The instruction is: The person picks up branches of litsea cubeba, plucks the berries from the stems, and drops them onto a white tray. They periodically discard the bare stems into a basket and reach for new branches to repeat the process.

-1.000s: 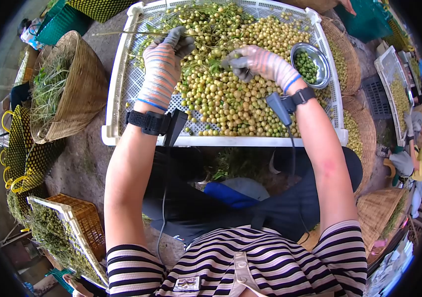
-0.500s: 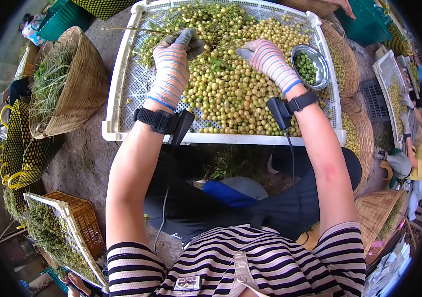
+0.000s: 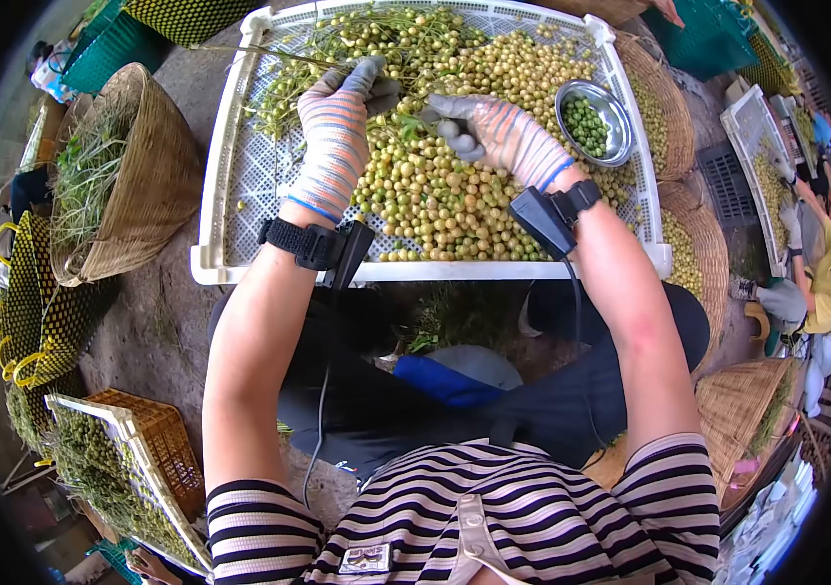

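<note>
Your gloved left hand point(image 3: 335, 132) is closed, its fingers pinching a thin stem point(image 3: 274, 53) that runs out to the left over the rim of the white tray point(image 3: 415, 274). Your gloved right hand point(image 3: 503, 135) is beside it, over the pile of round fruit point(image 3: 454, 200), with its fingers bent next to a green leaf point(image 3: 410, 127); you cannot tell whether they grip anything. The fruit is pale yellow to green and covers much of the tray, with stemmed bunches point(image 3: 396, 34) towards the far side. Just to the right of your right hand, 1 metal bowl point(image 3: 620, 125) holds darker green fruit point(image 3: 584, 127). A woven basket point(image 3: 147, 180) with cut stalks point(image 3: 89, 180) leans left of the tray, and 2 fruit baskets point(image 3: 711, 261) stand at its right. Farther right is a person in a yellow top point(image 3: 829, 288).
</note>
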`<state>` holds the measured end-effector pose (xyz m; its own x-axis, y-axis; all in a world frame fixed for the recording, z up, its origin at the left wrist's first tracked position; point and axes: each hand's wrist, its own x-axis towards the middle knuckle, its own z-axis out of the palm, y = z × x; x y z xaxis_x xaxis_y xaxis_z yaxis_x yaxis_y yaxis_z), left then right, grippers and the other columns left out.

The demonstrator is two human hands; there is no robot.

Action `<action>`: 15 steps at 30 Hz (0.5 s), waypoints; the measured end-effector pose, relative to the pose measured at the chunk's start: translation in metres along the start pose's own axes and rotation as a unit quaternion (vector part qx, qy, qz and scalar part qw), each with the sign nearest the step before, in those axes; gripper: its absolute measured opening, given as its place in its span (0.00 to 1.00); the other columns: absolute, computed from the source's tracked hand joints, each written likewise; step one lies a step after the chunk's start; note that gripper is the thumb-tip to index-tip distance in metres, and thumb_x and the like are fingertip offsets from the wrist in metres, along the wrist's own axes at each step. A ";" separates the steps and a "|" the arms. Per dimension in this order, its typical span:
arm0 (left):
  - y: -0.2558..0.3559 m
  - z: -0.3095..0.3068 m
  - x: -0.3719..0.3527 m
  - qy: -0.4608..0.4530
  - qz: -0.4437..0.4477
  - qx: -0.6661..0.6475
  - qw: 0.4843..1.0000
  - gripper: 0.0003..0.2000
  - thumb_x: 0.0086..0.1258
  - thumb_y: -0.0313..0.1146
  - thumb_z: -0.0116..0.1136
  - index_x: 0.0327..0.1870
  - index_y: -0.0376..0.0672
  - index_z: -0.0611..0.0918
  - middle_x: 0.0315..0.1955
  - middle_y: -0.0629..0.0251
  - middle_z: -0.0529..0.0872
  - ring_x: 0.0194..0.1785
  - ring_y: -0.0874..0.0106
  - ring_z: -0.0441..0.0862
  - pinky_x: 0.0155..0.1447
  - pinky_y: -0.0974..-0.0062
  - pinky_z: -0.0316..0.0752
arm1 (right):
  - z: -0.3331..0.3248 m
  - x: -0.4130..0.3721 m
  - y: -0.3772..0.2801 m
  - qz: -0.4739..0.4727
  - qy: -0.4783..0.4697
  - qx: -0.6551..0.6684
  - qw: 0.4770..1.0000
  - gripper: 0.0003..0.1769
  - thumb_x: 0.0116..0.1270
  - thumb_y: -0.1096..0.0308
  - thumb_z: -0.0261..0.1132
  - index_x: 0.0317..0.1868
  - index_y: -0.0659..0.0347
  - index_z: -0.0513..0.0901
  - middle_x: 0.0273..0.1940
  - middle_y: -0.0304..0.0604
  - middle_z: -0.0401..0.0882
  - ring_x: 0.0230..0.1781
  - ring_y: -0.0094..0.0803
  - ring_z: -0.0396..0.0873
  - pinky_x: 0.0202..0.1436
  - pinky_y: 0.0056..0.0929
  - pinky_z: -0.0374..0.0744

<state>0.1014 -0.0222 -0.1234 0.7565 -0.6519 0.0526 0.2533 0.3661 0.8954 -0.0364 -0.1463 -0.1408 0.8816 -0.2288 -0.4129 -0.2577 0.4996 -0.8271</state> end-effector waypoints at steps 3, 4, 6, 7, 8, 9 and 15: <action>0.003 -0.001 -0.003 -0.021 -0.010 0.002 1.000 0.07 0.63 0.28 0.57 0.39 0.34 0.80 0.30 0.59 0.84 0.30 0.68 0.83 0.35 0.71 0.82 | -0.009 -0.017 -0.011 -0.121 0.016 -0.017 0.992 0.10 0.60 0.61 0.63 0.32 0.59 0.78 0.18 0.28 0.68 0.14 0.16 0.61 0.17 0.15 0.58; 0.004 0.001 -0.005 -0.030 -0.026 0.008 0.999 0.08 0.65 0.29 0.56 0.39 0.34 0.81 0.31 0.60 0.84 0.33 0.68 0.83 0.37 0.71 0.81 | -0.024 -0.004 -0.013 -0.090 0.020 -0.003 0.996 0.09 0.60 0.62 0.64 0.29 0.58 0.77 0.18 0.28 0.68 0.14 0.17 0.61 0.16 0.16 0.58; 0.008 0.003 -0.006 -0.031 -0.026 -0.011 0.999 0.09 0.64 0.29 0.56 0.40 0.33 0.80 0.32 0.59 0.84 0.33 0.68 0.83 0.37 0.71 0.82 | -0.030 -0.008 -0.020 -0.087 0.052 0.042 0.994 0.09 0.59 0.61 0.64 0.28 0.57 0.76 0.18 0.30 0.69 0.14 0.17 0.63 0.16 0.17 0.58; 0.015 0.003 -0.005 -0.027 -0.006 0.007 1.000 0.08 0.63 0.29 0.57 0.38 0.33 0.80 0.29 0.59 0.84 0.30 0.69 0.83 0.34 0.73 0.81 | -0.039 -0.005 -0.022 -0.084 0.081 -0.030 0.993 0.11 0.59 0.60 0.64 0.26 0.56 0.75 0.19 0.31 0.71 0.15 0.17 0.65 0.16 0.16 0.60; 0.023 0.004 -0.003 -0.023 0.016 0.025 0.999 0.07 0.63 0.29 0.58 0.37 0.33 0.80 0.26 0.60 0.84 0.27 0.70 0.82 0.31 0.75 0.80 | -0.037 -0.016 -0.029 -0.085 0.156 -0.220 0.959 0.08 0.58 0.62 0.64 0.31 0.56 0.78 0.21 0.36 0.76 0.20 0.24 0.74 0.22 0.20 0.70; 0.036 0.000 0.000 -0.013 0.026 0.035 0.999 0.08 0.62 0.29 0.59 0.37 0.33 0.81 0.24 0.60 0.84 0.27 0.70 0.82 0.31 0.74 0.80 | -0.054 -0.003 -0.023 -0.127 0.232 -0.443 0.857 0.08 0.57 0.63 0.64 0.37 0.53 0.79 0.28 0.39 0.78 0.29 0.29 0.77 0.32 0.26 0.73; 0.137 -0.046 -0.011 -0.091 0.000 0.288 0.953 0.11 0.64 0.34 0.56 0.40 0.36 0.81 0.28 0.67 0.83 0.30 0.78 0.80 0.36 0.83 0.74 | -0.017 0.026 -0.001 -0.185 0.185 -0.764 0.590 0.23 0.54 0.60 0.63 0.54 0.43 0.76 0.56 0.41 0.70 0.59 0.41 0.65 0.63 0.45 0.62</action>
<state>0.1549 0.0656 -0.0219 0.6265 -0.7751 0.0819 -0.1596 -0.0247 0.9869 -0.0202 -0.1664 -0.1572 0.9154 -0.3938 0.0832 -0.3795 -0.9133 -0.1478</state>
